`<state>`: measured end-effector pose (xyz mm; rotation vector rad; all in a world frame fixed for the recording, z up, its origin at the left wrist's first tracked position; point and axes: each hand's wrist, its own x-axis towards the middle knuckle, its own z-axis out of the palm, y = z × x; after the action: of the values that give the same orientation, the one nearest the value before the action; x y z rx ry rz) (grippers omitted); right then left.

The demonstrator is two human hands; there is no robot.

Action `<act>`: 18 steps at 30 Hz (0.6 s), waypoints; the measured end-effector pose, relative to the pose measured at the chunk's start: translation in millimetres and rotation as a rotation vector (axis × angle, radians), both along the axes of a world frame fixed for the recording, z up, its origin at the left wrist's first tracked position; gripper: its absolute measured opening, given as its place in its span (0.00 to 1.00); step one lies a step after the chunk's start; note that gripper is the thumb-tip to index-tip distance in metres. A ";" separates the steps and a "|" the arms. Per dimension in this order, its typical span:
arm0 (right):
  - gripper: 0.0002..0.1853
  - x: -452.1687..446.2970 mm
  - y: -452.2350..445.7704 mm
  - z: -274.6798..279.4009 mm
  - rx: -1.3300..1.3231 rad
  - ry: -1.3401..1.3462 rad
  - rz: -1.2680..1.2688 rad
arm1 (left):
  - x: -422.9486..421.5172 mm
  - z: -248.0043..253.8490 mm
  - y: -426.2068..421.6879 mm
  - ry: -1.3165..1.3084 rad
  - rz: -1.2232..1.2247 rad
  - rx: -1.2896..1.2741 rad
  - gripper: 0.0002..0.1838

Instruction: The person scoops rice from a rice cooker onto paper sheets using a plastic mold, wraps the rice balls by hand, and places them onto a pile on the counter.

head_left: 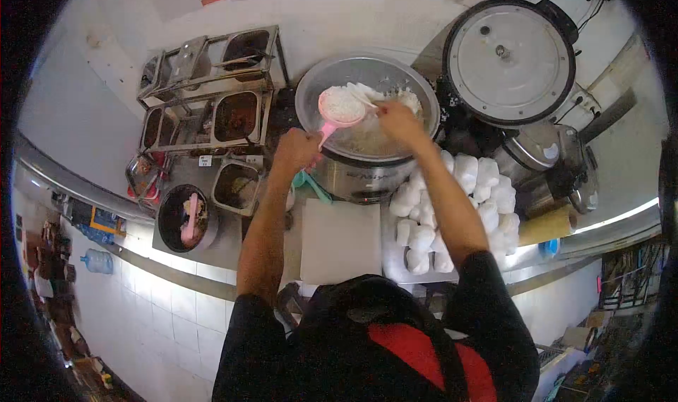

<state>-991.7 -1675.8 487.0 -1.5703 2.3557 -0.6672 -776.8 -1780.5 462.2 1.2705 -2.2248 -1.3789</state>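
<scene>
My left hand (296,150) is closed around the handle of a pink scoop (328,132), whose round bowl is heaped with white rice. My right hand (400,123) grips a white rice paddle (365,97), its blade against the rice at the right side of the scoop. Both tools are above a wide metal pot (308,84) that has more rice (411,103) along its inner wall. Part of the paddle's handle is hidden by my fingers.
White wrapped bundles (424,236) are piled right of a paper stack (340,240). A green utensil (311,184) lies below the pot. Food trays (236,116) and a dark bucket (169,218) stand left. A large round lid (512,67) is at back right.
</scene>
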 end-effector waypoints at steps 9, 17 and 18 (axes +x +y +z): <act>0.17 12.2 19.4 21.7 -0.034 0.171 0.295 | -2.0 -0.6 -9.3 -0.042 -0.095 -0.124 0.23; 0.17 18.1 23.4 28.9 0.029 0.184 0.166 | -2.4 2.2 -6.7 -0.090 -0.054 -0.173 0.25; 0.17 10.9 25.0 31.1 -0.040 0.101 0.200 | -0.1 8.1 -0.2 -0.085 -0.051 -0.157 0.25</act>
<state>-980.8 -1650.9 518.2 -1.8666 2.2250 -0.6071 -776.9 -1780.7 470.3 1.2477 -2.3844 -1.1599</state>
